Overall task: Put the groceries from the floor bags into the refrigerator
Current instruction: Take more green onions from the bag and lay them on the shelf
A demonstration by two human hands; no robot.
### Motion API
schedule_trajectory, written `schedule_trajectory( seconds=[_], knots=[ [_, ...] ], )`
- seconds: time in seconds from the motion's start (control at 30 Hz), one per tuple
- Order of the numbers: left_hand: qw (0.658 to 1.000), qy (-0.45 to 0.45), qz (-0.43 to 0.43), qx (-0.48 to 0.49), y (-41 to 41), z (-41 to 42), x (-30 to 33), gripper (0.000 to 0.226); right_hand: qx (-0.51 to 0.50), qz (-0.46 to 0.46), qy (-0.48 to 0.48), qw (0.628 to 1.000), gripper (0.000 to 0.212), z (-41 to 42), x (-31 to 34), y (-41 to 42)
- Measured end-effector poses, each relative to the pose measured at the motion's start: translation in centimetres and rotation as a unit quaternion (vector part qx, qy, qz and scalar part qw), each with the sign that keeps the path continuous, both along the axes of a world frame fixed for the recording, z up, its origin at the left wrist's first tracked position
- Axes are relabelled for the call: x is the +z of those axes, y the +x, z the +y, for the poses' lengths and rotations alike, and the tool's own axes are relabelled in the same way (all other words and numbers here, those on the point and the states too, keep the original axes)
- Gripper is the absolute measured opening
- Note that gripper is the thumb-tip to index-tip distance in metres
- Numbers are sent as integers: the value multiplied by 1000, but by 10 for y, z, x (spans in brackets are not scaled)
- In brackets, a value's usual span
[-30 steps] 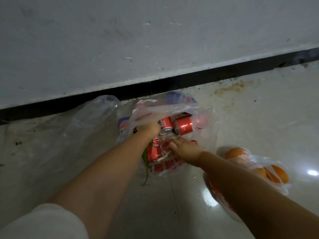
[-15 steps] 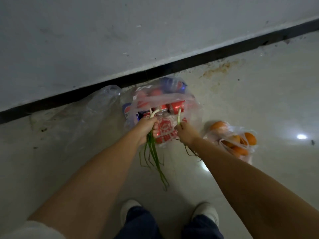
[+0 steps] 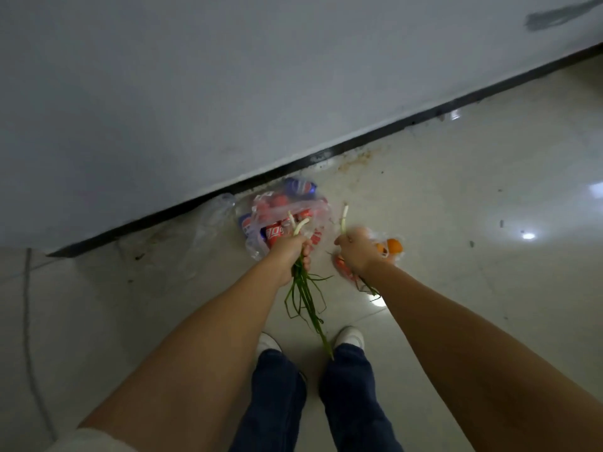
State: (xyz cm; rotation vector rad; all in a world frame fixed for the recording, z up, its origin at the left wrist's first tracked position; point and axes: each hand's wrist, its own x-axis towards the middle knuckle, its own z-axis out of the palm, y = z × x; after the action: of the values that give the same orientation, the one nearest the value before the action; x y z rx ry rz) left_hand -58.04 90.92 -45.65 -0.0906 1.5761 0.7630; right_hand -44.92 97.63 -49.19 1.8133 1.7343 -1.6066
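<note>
**Scallions in both hands above the floor bags**

While the left hand [image 3: 291,256] grips a scallion bunch [image 3: 305,290], fingers curled round the stalks, the right hand [image 3: 355,252] pinches a single scallion [image 3: 343,218]. Below, against the wall, lie the bag of cans [image 3: 277,223] and the bag of oranges [image 3: 390,247].

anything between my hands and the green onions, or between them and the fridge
Nothing stands between hands and onions: the left hand already grips a bunch of green onions, and the right hand holds a single green onion stalk. The refrigerator is out of view, so that path cannot be judged.
</note>
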Motion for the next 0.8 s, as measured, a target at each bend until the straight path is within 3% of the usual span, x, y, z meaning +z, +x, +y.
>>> schedule_trajectory(
  seconds=[0.2,0.47,0.8],
  knots=[
    [998,42,23,-37,33,14,127,29,-85,19,51,995,26,6,139,40],
    [982,96,0,-164,128,22,255,15,-247,38,101,963,23,-38,270,145],
    [883,201,10,-425,329,9,352,11,-480,28,172,860,24,-138,354,343]
  ],
)
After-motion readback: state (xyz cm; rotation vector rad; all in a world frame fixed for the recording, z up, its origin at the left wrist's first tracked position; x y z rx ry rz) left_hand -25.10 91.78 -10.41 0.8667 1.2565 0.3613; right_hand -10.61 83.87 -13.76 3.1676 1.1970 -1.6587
